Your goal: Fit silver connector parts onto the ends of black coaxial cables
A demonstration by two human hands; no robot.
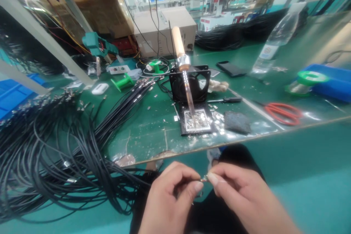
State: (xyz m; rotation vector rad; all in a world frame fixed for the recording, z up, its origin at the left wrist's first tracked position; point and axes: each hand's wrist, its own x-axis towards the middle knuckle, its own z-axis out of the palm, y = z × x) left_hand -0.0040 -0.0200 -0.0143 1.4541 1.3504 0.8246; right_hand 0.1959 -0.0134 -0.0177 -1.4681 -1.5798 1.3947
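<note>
- Blue bin seen at far left edge; contents cannot be made out.
- Big heap of black cables piled at left, spilled over the table edge; silvery metal ends shown on many.
- Left hand held over the lap; small metallic part pinched between thumb and index finger.
- Pale cardboard box set at the back of the table, hanging black cords seen in front; inside not shown.
- Shallow metal-rimmed tray set on a black base in front of a black fan; silvery bits held in it, tip of a wooden-handled soldering iron pointed down into it.
- Small metallic part located between both hands' fingertips, below the table edge; tiny, shiny, coppery tint at its left; exact shape blurred and partly covered by fingers.
- Right hand: same part gripped by thumb and forefinger.
- Clear bottle placed at right, labelled; fill cannot be told.
- Green spool, wound with silvery wire, seen just beside a blue container; contents of the latter blurred.
</note>
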